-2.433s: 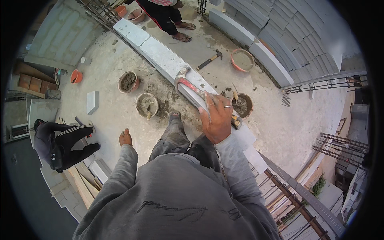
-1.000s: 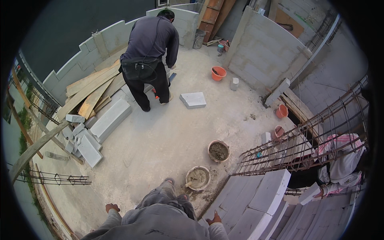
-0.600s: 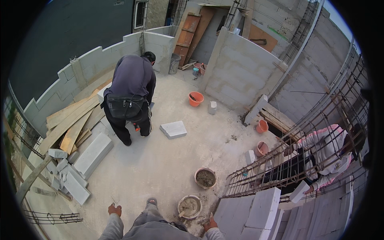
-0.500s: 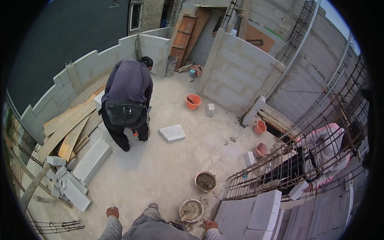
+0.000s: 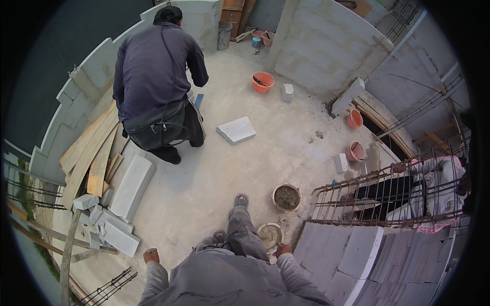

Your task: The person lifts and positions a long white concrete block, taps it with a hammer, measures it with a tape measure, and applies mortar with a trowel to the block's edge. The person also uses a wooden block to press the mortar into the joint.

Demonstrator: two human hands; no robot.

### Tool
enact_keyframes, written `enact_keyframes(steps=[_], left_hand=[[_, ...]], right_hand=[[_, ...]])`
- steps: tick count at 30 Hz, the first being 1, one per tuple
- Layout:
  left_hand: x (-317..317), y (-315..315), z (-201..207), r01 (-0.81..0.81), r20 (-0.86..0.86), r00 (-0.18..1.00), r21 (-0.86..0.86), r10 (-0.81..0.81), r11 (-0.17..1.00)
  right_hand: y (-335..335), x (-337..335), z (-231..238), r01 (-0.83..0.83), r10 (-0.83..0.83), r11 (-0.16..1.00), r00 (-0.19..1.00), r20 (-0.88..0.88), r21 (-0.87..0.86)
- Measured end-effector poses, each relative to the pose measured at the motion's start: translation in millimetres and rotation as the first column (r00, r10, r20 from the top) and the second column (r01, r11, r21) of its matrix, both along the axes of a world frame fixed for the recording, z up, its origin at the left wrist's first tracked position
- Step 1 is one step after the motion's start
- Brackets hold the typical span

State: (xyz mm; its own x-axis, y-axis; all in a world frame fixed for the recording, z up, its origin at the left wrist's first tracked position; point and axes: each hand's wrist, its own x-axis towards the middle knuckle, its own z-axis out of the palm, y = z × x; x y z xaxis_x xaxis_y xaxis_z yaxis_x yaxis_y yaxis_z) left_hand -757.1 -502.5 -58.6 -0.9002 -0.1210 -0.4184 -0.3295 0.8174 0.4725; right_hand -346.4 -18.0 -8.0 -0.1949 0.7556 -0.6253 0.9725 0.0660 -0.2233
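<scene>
My left hand (image 5: 151, 255), fingers curled in with nothing seen in them, hangs over the floor near broken white blocks (image 5: 121, 237). Low on the right, my right hand (image 5: 282, 250) is also curled closed. It overlaps the edge of a bucket of wet pale mortar (image 5: 270, 236) in the picture; whether it touches the rim I cannot tell. Just beyond stands a second bucket, holding darker mortar (image 5: 287, 198). My sandalled foot (image 5: 241, 200) is set forward on the concrete, left of the buckets.
A co-worker (image 5: 158, 76) bends over at the left, near wooden planks (image 5: 97, 153) and a long block (image 5: 132, 187). A loose block (image 5: 236, 130) and an orange bucket (image 5: 262, 82) stand ahead. On the right, a rebar cage (image 5: 377, 196) partly covers another person (image 5: 434, 178) beside stacked blocks (image 5: 352, 252).
My view has shifted forward and tilted down, showing more of my body and legs. One foot has come forward. My right hand appears closer to the mortar bucket. The co-worker's pose has changed slightly.
</scene>
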Motion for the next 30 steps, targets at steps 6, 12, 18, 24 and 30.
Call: enact_keyframes(steps=[6,12,18,24,30], left_hand=[[27.8,32.9,19.8,0.095,0.258,0.966,-0.315,-0.011,0.944],[-17.1,98.6,42.2,0.763,0.655,0.620,-0.377,-0.432,0.525],[-24.1,161.9,42.5,-0.225,0.069,0.972,0.023,0.223,0.974],[-38.6,171.9,39.3,-0.255,0.148,0.959,0.070,0.243,0.964],[-86.6,198.2,49.4,-0.097,0.154,0.985,0.126,0.077,0.987]], right_hand=[[136.8,-120.4,-6.4,-0.162,0.159,0.986,0.985,-0.073,-0.047],[261.9,-261.9,-18.9,-0.371,0.400,0.913,0.895,-0.198,0.169],[350.2,-394.0,15.8,-0.335,0.349,0.936,0.854,-0.385,0.105],[348.6,-438.9,9.7,-0.302,0.326,0.944,0.799,-0.505,0.131],[303.6,-408.7,-28.9,-0.346,0.357,0.934,0.882,-0.307,0.091]])
